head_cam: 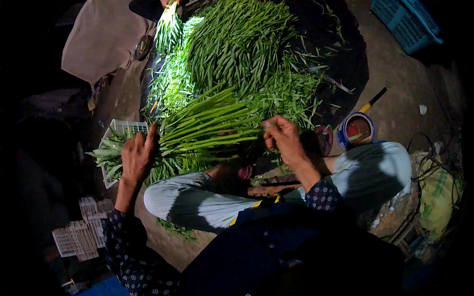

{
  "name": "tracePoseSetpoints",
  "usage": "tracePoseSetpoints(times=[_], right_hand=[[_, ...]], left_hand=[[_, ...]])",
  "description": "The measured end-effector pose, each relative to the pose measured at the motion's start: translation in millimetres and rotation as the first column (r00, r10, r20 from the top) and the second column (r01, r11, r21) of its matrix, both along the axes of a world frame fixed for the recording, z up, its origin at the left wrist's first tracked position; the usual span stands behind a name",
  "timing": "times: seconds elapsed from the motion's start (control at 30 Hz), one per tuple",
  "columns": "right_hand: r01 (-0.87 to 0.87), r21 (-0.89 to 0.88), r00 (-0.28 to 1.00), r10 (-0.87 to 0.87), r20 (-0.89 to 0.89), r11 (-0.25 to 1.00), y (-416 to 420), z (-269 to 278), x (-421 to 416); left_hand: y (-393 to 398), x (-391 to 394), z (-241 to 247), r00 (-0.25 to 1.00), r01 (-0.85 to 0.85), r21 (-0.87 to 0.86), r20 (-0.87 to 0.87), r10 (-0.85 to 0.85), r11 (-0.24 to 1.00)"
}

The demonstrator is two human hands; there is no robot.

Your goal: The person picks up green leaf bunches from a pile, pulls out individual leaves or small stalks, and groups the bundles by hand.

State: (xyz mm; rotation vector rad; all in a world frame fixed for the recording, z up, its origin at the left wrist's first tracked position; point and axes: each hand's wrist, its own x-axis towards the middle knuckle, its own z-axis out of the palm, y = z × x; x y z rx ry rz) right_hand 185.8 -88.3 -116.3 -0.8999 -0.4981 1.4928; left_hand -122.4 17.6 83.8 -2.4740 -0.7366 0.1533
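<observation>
My left hand (pixel 137 153) grips a bunch of long-stemmed leafy greens (pixel 207 125) near its leafy part, the leaves to the left and the stems fanning out to the right. Beneath the leaves is a white plastic basket (pixel 108 175), with more greens beside it. My right hand (pixel 283 138) is just right of the stem ends, its fingers bent and the thumb near the fingertips; whether it pinches a small piece cannot be told. A large heap of the same greens (pixel 237 48) lies on a dark sheet beyond my hands, with loose leaves scattered around it.
At the right stand a blue-rimmed tub (pixel 342 135), a black and yellow handle (pixel 372 100) and a teal plastic crate (pixel 403 26). Small white baskets (pixel 79 236) are at the lower left. Across the heap, another person's hand holds a brightly lit bunch (pixel 168 31).
</observation>
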Motion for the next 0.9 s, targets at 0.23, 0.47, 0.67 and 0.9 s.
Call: tracePoseSetpoints(times=[0.23,0.47,0.67,0.9], right_hand=[[0.142,0.394,0.628,-0.390,0.673,0.908,17.0,20.6,5.7],[-0.184,-0.024,0.711,0.150,0.687,0.983,34.0,32.1,-33.7],[0.231,0.107,0.436,-0.201,0.877,0.967,28.5,-14.4,12.3],[-0.019,0.318,0.530,-0.260,0.807,0.948,75.1,44.1,24.0]], left_hand=[[1.4,-9.1,1.7,0.995,-0.021,0.027,-0.094,0.023,0.999],[0.9,7.1,7.8,0.994,0.025,0.031,-0.104,-0.021,0.999],[-1.0,0.9,7.7,0.997,0.025,0.022,-0.079,-0.023,0.999],[-6.6,11.4,10.5,0.981,0.194,-0.021,0.002,-0.194,0.981]])
